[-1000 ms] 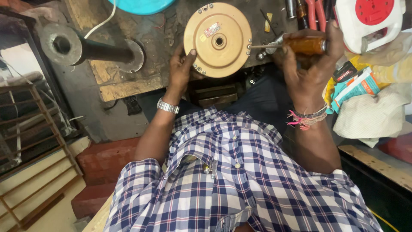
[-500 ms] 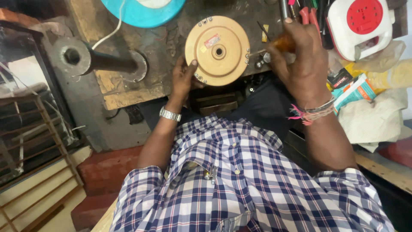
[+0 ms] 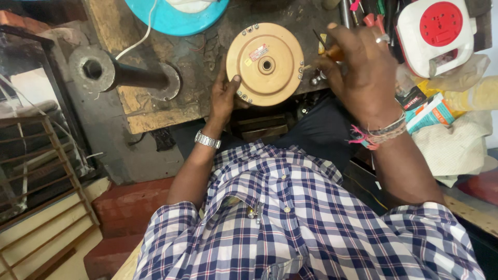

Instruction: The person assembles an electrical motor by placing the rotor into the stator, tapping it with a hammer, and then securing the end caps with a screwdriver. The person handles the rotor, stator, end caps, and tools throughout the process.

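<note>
since a moment ago the right hand point(image 3: 360, 72) has come in closer over the orange-handled screwdriver point(image 3: 334, 52), so its knuckles now cover nearly all of the handle; only a sliver of orange and a bit of metal shank near the disc's edge still show. that hand is curled shut around the tool, though how the fingertips sit on it is hidden underneath. the left hand point(image 3: 225, 96) cups the lower left rim of the round tan motor housing point(image 3: 265, 63), thumb pressed on its face, fingers tucked behind and out of sight. the housing stands at the near edge of the workbench point(image 3: 155, 111), a worn, stained wooden top. a black metal pipe with a flange point(image 3: 122, 75) lies to the left on it. a blue round thing point(image 3: 176, 15) is cut off at the top, as are the tools at upper right. a white and red extension box point(image 3: 436, 31) sits to the right, above a pile of cloth and packets too jumbled to sort out. red brick steps point(image 3: 129, 212) lie below.
</note>
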